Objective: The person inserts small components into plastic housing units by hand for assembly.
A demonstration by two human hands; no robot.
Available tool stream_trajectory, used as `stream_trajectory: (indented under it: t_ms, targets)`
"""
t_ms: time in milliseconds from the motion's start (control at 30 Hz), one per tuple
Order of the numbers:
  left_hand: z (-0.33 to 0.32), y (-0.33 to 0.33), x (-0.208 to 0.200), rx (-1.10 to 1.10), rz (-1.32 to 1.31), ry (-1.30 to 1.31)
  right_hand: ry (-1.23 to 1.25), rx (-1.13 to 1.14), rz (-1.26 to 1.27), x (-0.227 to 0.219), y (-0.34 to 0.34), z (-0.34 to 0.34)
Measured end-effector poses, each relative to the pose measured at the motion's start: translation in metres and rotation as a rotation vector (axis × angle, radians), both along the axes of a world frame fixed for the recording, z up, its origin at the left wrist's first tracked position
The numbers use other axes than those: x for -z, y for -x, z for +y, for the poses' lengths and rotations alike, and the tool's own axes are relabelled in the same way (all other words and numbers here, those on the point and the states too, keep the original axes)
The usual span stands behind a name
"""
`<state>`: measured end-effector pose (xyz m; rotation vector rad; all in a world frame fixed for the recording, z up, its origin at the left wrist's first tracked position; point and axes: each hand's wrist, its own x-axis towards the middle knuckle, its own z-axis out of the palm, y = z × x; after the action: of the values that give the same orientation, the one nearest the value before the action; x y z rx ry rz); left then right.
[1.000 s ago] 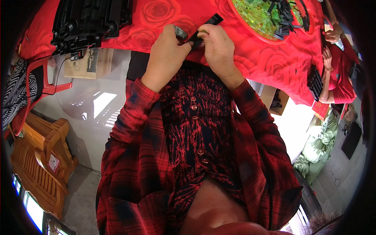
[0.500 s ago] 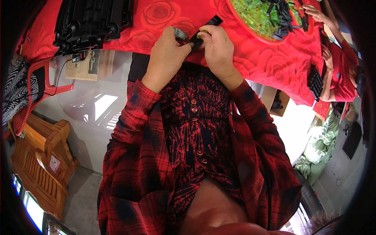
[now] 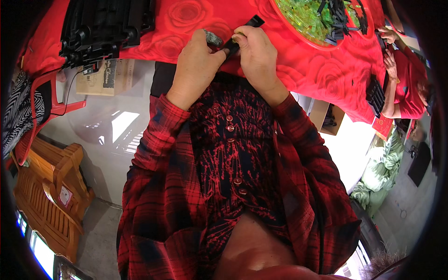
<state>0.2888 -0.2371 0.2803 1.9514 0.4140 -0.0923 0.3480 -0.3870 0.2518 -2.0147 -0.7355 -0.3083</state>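
My left hand (image 3: 196, 63) is closed round the near end of a narrow black plastic strip (image 3: 255, 21), held slantwise over the edge of the red tablecloth (image 3: 186, 16). A dark speckled piece (image 3: 213, 38) shows at the left fingers; I cannot make out what it is. My right hand (image 3: 257, 55) pinches the same strip farther up, thumb and bent forefinger pressed on it. The strip's far end pokes out beyond the right fingers. Something small and yellowish shows at the right thumb, too small to name.
A stack of long black plastic parts (image 3: 105, 35) lies at the far left. At the far right, a red basin (image 3: 322, 48) holds green, yellow and black small pieces. A co-worker's hand (image 3: 390, 64) is near black parts (image 3: 374, 97). Cardboard boxes (image 3: 122, 77) stand below.
Both hands stay on the black strip, shifted very slightly. Less of the strip shows between them now. At the right, the co-worker's far hand has drawn back from the basin.
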Motion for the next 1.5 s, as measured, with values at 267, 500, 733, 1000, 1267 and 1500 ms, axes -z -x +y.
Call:
stream_trajectory:
  t_ms: [267, 500, 733, 1000, 1267, 1500]
  targets:
    - [0.0, 0.001, 0.0, -0.012, -0.029, -0.06, 0.032, -0.03, -0.109, -0.005, 0.001, 0.004]
    - [0.001, 0.004, 0.006, -0.028, -0.106, -0.064, 0.007, -0.06, 0.044, -0.009, -0.001, -0.003]
    - [-0.001, 0.006, -0.002, -0.011, -0.067, 0.388, -0.076, 0.211, 0.278, -0.042, -0.024, -0.041]
    - [-0.002, 0.009, -0.016, -0.066, 0.031, 0.71, 0.342, 0.237, -0.103, -0.022, -0.039, -0.041]
    - [0.0, 0.007, -0.029, -0.065, 0.087, 0.959, 0.412, 0.445, -0.28, -0.039, -0.056, -0.047]
    - [0.001, 0.004, -0.032, -0.026, 0.088, 1.064, 0.443, 0.497, -0.41, -0.048, -0.079, -0.067]
